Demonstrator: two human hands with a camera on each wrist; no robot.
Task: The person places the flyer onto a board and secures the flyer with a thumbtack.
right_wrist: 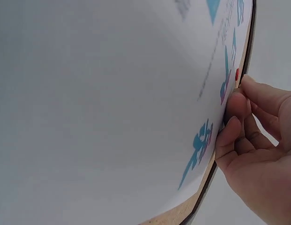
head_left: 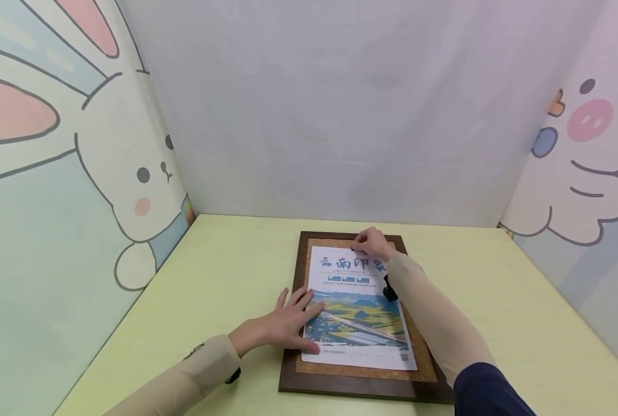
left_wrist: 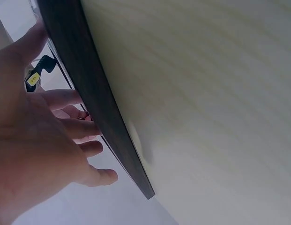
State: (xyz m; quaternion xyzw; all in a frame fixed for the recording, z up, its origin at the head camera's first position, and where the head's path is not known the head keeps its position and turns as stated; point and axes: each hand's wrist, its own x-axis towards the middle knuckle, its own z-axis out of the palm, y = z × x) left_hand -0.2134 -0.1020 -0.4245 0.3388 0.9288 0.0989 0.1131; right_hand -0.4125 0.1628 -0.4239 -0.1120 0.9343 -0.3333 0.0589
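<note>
A white poster (head_left: pixel 358 277) with blue lettering and a painted landscape lies on a cork board (head_left: pixel 361 374) with a dark brown wooden frame (head_left: pixel 340 388). My left hand (head_left: pixel 288 323) rests with spread fingers on the poster's left edge and the frame. The left wrist view shows that hand (left_wrist: pixel 47 126) beside the frame's outer side. At the poster's top edge, my right hand (head_left: pixel 375 244) pinches a small red pushpin (right_wrist: pixel 237 74) between thumb and fingertips. Those fingers partly hide the pin; how deep it sits cannot be seen.
The board lies flat on a pale yellow-green table (head_left: pixel 236 266). A light grey curtain-like wall (head_left: pixel 340 115) stands behind it. Side panels carry a cartoon rabbit (head_left: pixel 132 162) on the left and a pig-nosed figure (head_left: pixel 589 162) on the right.
</note>
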